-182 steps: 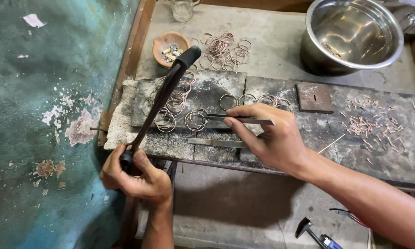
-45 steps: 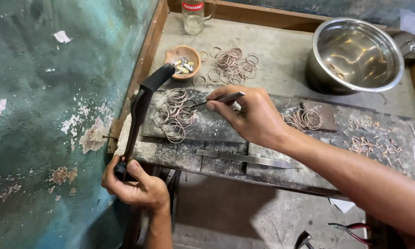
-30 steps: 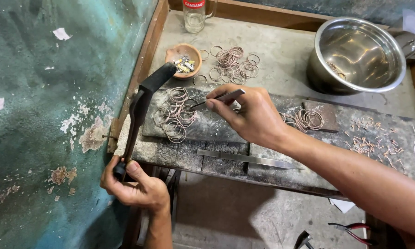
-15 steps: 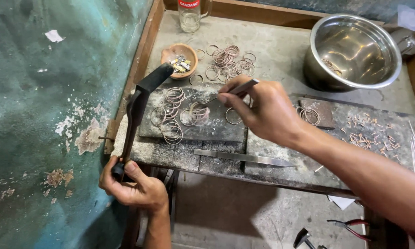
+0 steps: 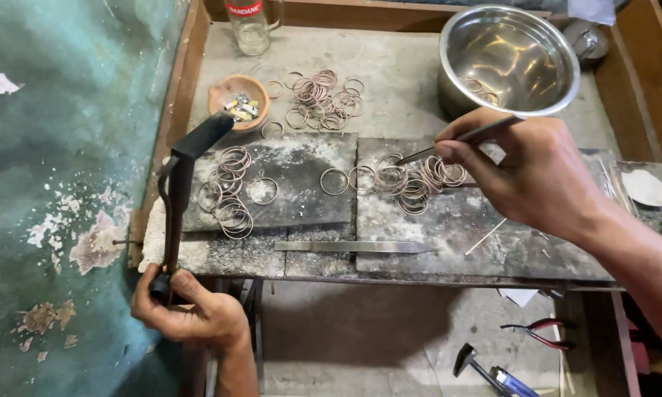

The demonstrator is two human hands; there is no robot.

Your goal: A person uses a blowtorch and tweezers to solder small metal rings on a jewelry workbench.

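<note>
Ring cluster (image 5: pixel 412 184): thin metal rings bunched on the dark slab (image 5: pixel 448 228), just left of the right hand.
Tweezers (image 5: pixel 463 138): long axis runs from 2 o'clock down to 8 o'clock, tip touching or just over the cluster; contact too fine to tell.
Right hand (image 5: pixel 537 176): closed, pinching the tweezers; the cluster lies at its 9 o'clock, much nearer this hand than the other.
Left hand (image 5: pixel 191 316): fist wrapped round the base of the black torch (image 5: pixel 180 191), nozzle aimed toward 1 o'clock.
Second ring group (image 5: pixel 228 195): on the left slab, beside the nozzle.
Flat metal strip (image 5: pixel 353 247): lies at 6 o'clock of the cluster.
Steel bowl (image 5: pixel 509 55): at 12 o'clock.
</note>
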